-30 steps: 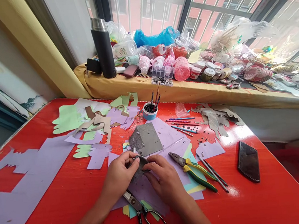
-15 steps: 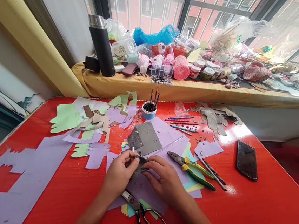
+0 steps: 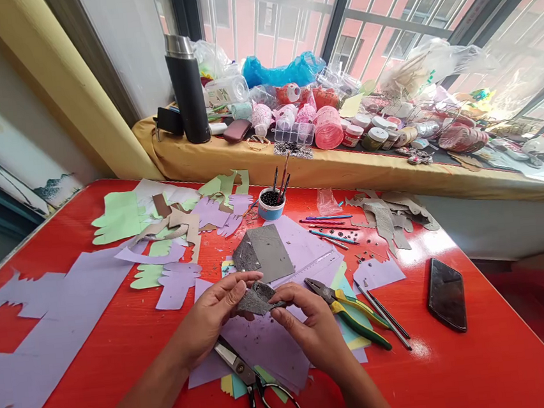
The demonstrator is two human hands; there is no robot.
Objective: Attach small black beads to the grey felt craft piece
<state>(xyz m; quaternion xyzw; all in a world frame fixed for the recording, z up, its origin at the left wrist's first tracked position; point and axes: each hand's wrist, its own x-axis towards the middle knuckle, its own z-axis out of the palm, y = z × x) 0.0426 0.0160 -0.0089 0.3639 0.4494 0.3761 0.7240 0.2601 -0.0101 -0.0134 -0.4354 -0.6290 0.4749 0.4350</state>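
A small dark grey textured piece (image 3: pixel 256 300) is held up over purple paper (image 3: pixel 266 345) near the middle of the red table. My left hand (image 3: pixel 210 312) grips its left side between thumb and fingers. At its right edge, my right hand (image 3: pixel 307 319) pinches it with thumb and forefinger. The piece looks curved, with a raised part near its top. Scissors (image 3: pixel 242 370) lie just below my hands, and pliers with yellow-green handles (image 3: pixel 347 309) rest right of my right hand. Flat grey sheets (image 3: pixel 271 252) lie beyond my hands.
A cup with dark beads and sticks (image 3: pixel 272 205) stands behind the sheets. Paper scraps (image 3: pixel 117 217) cover the left side. Pens (image 3: pixel 332 229), loose beads and a phone (image 3: pixel 446 294) lie right. The sill holds a black flask (image 3: pixel 187 93), jars and bags.
The grey piece has turned and now shows more of its surface. My left fingers have shifted along it, and the thin light stick by them is no longer visible. My right hand has moved slightly right.
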